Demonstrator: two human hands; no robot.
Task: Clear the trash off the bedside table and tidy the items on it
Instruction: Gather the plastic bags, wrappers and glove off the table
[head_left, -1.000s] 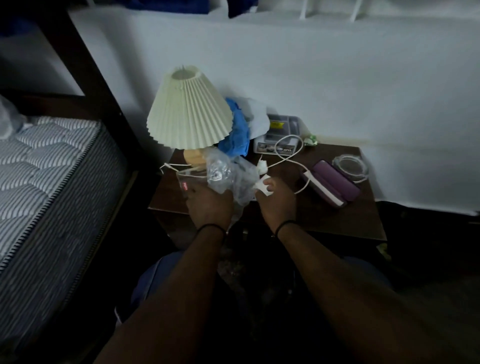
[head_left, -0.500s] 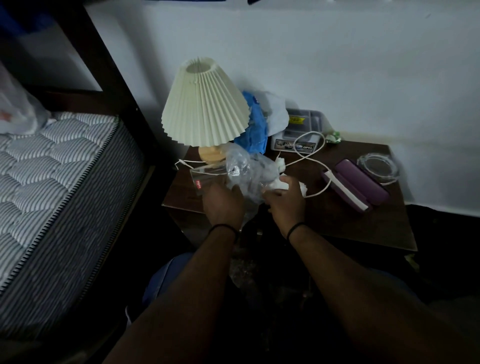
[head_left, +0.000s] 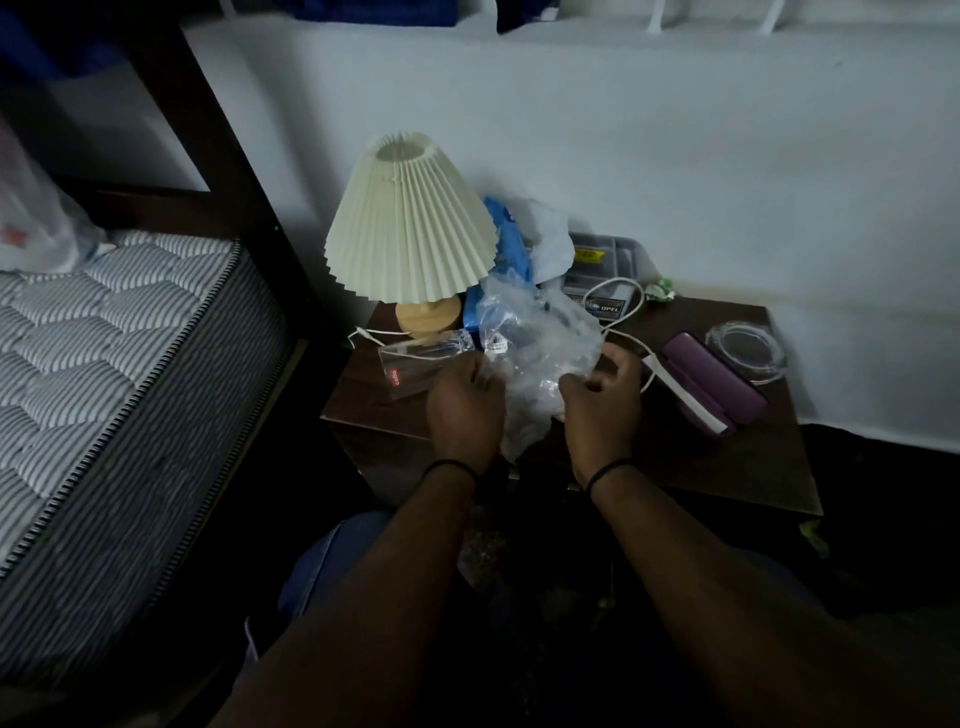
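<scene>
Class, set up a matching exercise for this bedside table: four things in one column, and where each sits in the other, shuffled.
Things:
1. Cream pleated lamp
2. Purple flat case
3. Crumpled clear plastic bag
4. Round clear glass ashtray

Places:
A. Between both hands
B. Table's back left
C. Table's right edge, by the wall
D. Just left of the ashtray

Pairs: 1-B, 2-D, 3-A, 4-C

crumpled clear plastic bag (head_left: 535, 348) held upright over table (head_left: 727, 462) front edge, gripped by both hands.
</scene>
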